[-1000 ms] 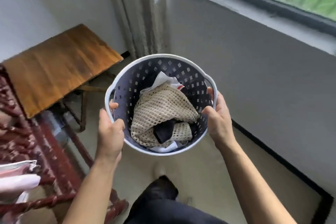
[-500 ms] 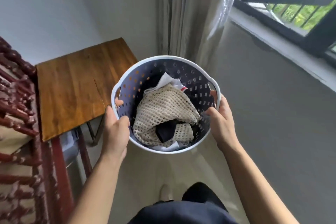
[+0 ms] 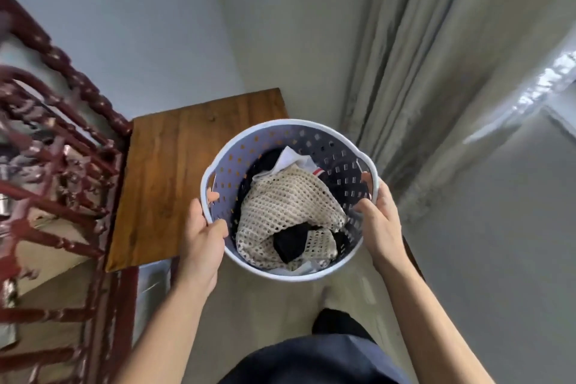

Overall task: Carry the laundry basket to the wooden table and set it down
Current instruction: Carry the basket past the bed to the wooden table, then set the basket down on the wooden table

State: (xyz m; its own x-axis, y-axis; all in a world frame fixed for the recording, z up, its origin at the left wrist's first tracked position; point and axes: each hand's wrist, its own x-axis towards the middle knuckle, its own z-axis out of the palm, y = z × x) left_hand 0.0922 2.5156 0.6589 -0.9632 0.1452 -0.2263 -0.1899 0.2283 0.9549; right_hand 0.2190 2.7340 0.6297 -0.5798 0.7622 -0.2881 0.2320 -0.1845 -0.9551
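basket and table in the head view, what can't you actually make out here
- Basket bottom: hidden by the mesh cloth and dark clothes.
- Table right edge: hidden behind the basket.
- Left hand and right hand fingers: mostly wrapped under the rim.
- Red furniture: motion-blurred, cut off by the left frame edge.

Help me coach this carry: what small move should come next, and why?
Probably carry the laundry basket forward and leftward over the wooden table, then lower it. Left hand and right hand grip its rim, and it only partly overlaps the tabletop.
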